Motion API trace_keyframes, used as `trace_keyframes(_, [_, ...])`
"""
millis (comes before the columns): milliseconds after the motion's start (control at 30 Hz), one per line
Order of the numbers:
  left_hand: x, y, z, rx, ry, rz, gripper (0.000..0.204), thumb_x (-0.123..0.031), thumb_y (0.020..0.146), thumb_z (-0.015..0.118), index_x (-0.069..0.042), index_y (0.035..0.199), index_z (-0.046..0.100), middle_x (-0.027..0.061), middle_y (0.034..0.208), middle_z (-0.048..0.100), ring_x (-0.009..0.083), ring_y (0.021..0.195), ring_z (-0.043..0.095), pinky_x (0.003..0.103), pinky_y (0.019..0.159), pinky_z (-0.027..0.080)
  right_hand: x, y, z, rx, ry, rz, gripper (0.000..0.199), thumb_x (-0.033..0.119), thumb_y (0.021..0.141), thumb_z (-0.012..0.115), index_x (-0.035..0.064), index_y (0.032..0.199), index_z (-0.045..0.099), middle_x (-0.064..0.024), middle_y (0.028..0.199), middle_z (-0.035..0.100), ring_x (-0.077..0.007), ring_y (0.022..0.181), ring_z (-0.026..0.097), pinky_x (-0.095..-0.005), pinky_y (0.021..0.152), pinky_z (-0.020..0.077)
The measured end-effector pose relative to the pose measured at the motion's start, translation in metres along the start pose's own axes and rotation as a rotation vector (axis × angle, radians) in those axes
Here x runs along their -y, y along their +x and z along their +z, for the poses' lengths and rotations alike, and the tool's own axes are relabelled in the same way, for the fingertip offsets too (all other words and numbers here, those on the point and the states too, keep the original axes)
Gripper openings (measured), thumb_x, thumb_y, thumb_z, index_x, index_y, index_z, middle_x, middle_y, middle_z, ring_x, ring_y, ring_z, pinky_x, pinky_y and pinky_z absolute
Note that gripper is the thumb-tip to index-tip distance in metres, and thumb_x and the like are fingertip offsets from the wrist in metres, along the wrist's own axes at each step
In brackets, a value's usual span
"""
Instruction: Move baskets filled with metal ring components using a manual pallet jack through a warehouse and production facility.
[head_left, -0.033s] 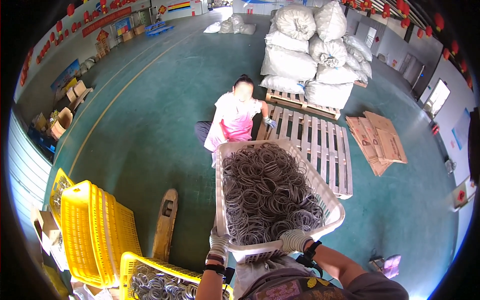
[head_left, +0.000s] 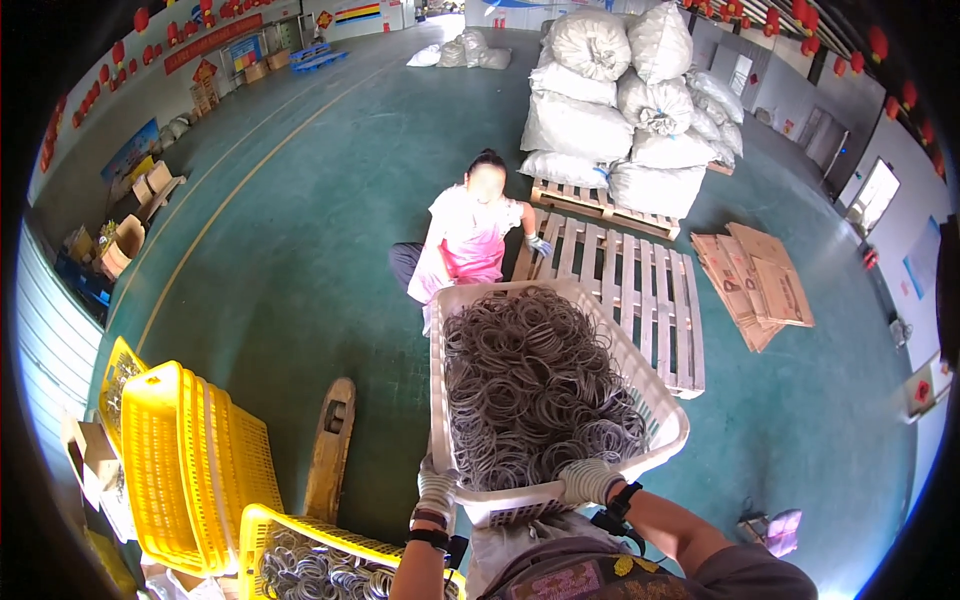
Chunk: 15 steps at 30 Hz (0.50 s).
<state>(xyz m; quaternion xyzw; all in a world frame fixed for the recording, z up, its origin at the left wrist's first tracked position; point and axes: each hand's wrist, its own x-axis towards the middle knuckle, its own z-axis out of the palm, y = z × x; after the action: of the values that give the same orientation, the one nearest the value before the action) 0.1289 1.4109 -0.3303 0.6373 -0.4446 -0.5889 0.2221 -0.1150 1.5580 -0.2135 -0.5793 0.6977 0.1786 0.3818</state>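
A white plastic crate [head_left: 663, 437] heaped with dark grey rings [head_left: 535, 390] is in front of my body. My left hand [head_left: 438, 488], in a striped glove, is closed on the crate's near left corner. At the near right part of the rim, my right hand [head_left: 589, 482] is closed too, its fingers over the edge and partly hidden. Just beyond the crate a person [head_left: 470, 235] in a pink top is low to the floor, one gloved hand on a wooden pallet [head_left: 640, 290].
Stacked yellow crates [head_left: 190, 465] stand at the left, beside a yellow crate of rings [head_left: 330, 570]. A worn pallet jack fork [head_left: 330, 450] lies between them and me. White sacks [head_left: 580, 125] are piled on a pallet behind. Flattened cardboard [head_left: 755, 285] lies at the right.
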Motion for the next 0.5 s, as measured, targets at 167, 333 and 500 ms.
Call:
trace_keyframes(167, [0.033, 0.02, -0.012, -0.027, 0.047, 0.095, 0.053, 0.004, 0.066, 0.063, -0.002, 0.117, 0.046, 0.0121, 0.101, 0.06, 0.0222, 0.087, 0.058, 0.032, 0.079, 0.048, 0.01, -0.003, -0.007, -0.014, -0.018, -0.035, 0.029, 0.028, 0.067, 0.06, 0.006, 0.084, 0.069, -0.0144, 0.074, 0.065, -0.0302, 0.074, 0.064, -0.0413, 0.065, 0.0507])
trace_keyframes(333, [0.025, 0.006, -0.011, 0.004, 0.014, 0.059, 0.054, 0.003, 0.069, 0.061, -0.004, 0.119, 0.043, 0.012, 0.101, 0.06, 0.0226, 0.089, 0.058, 0.031, 0.082, 0.047, 0.009, 0.002, -0.005, 0.047, 0.003, -0.003, 0.029, 0.03, 0.067, 0.062, 0.0061, 0.081, 0.069, -0.0137, 0.073, 0.065, -0.0286, 0.072, 0.065, -0.0404, 0.064, 0.0507])
trace_keyframes(500, [0.02, 0.004, -0.014, 0.074, -0.015, -0.012, 0.063, 0.001, 0.069, 0.067, -0.001, 0.126, 0.038, 0.0135, 0.112, 0.057, 0.0231, 0.098, 0.056, 0.028, 0.088, 0.045, 0.005, 0.009, 0.004, 0.042, -0.005, -0.019, 0.03, 0.031, 0.067, 0.062, 0.0058, 0.081, 0.069, -0.0141, 0.073, 0.066, -0.0293, 0.072, 0.065, -0.0409, 0.064, 0.0508])
